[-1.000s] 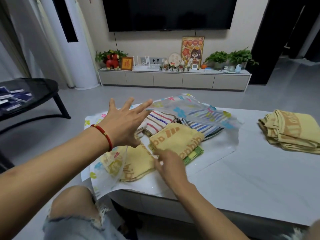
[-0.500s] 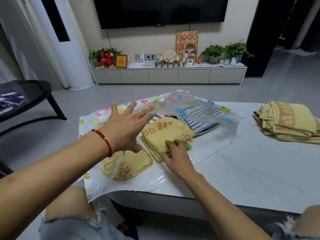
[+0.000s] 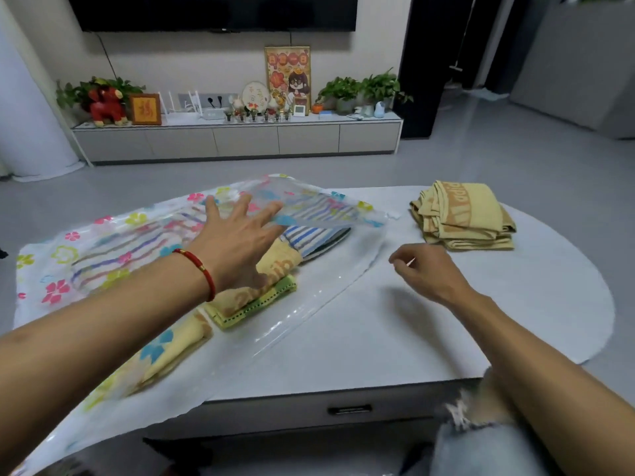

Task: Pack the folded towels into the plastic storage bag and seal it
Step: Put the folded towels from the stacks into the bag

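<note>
Clear plastic printed with coloured flowers, the storage bag [image 3: 103,242] lies flat across the left of the white oval table [image 3: 515,304], holding striped towels [image 3: 319,235] and yellow towels [image 3: 247,304]. The left hand [image 3: 237,245], fingers spread and grasping nothing, props up the bag's upper sheet at its mouth. The right hand [image 3: 426,269] hovers loosely curled and empty above the tabletop. Far right sits a separate stack of folded yellow towels [image 3: 464,218], outside the bag.

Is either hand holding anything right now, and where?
The left hand props up the plastic bag's top sheet near its open edge, fingers spread under it. The right hand holds nothing.
</note>
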